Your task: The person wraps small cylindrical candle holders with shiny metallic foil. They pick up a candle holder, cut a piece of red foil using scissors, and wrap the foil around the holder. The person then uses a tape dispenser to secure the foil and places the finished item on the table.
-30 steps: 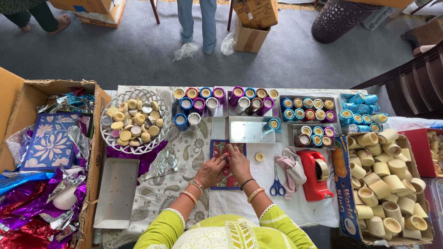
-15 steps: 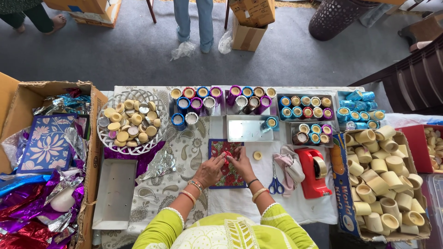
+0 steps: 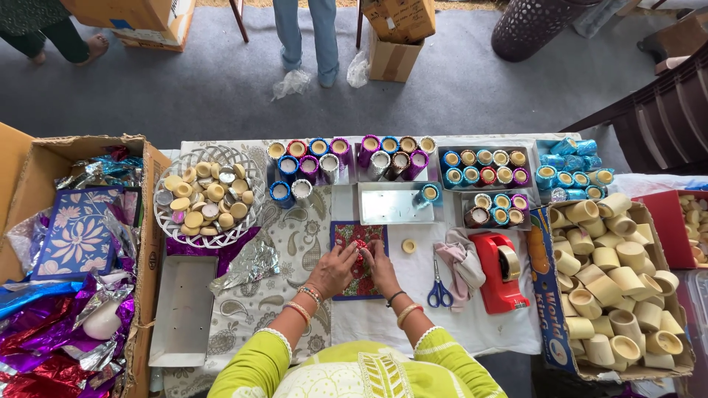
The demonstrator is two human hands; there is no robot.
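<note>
My left hand (image 3: 335, 270) and my right hand (image 3: 380, 265) meet over a small patterned red and blue mat (image 3: 357, 259) on the table. Together they pinch a small red foil-wrapped piece (image 3: 361, 247) between the fingertips. Both wrists wear bangles, and the sleeves are light green. A single bare cream candle disc (image 3: 408, 245) lies just right of the mat. An empty white tray (image 3: 392, 203) sits beyond the hands, with one blue-wrapped candle (image 3: 428, 194) at its right end.
Rows of foil-wrapped candles (image 3: 346, 156) line the far edge. A white basket of discs (image 3: 207, 194) sits left, scissors (image 3: 439, 289), a cloth (image 3: 460, 263) and a red tape dispenser (image 3: 500, 273) right. Cardboard boxes hold foil (image 3: 66, 324) and cream cups (image 3: 619, 280). A person's legs (image 3: 308, 33) stand beyond.
My hands stay over the mat, working the red foil piece with small finger movements. Nothing else on the table has moved.
</note>
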